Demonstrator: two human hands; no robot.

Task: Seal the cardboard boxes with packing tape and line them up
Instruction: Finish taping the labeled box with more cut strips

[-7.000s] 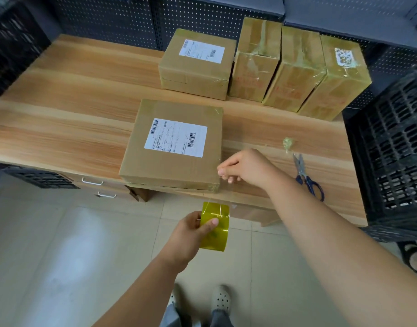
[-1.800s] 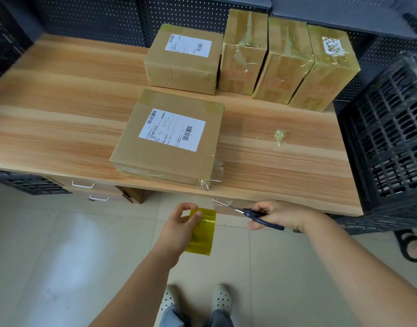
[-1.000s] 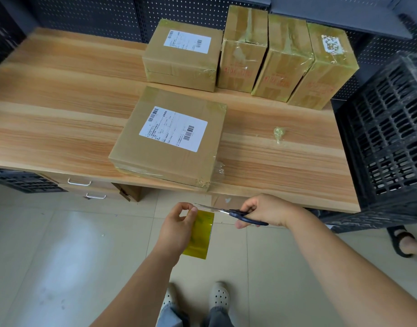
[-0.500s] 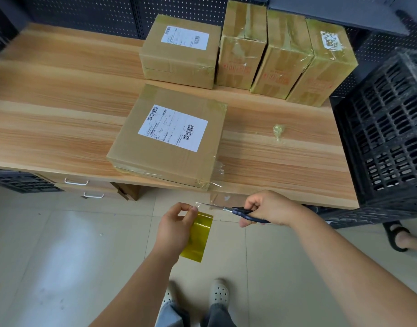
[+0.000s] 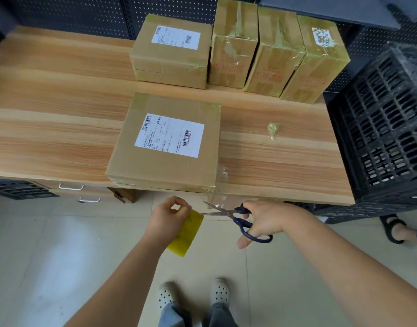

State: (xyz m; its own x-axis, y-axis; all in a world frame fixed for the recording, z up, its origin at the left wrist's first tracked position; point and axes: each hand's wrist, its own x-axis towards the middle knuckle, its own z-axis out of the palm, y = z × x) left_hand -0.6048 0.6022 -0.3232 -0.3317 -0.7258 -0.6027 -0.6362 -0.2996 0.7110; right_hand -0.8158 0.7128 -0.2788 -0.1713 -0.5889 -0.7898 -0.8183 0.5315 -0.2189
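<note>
The scissors [image 5: 228,214] have opened. The right hand [image 5: 266,220] grips their handles. The left hand [image 5: 166,220] pinches the tape roll [image 5: 186,234] below the table [image 5: 285,166] edge, where the box [image 5: 165,142] sticks out. The clear tape strip is hard to see.

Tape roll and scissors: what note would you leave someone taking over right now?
Left hand grips the yellow tape roll below the table edge.
Right hand holds the scissors, blades open beside the roll.
Front box lies at the near edge, tape loose at its right corner.
Four taped boxes stand in a row at the back.
Left: cut the tape, press it down, line the front box up.
</note>
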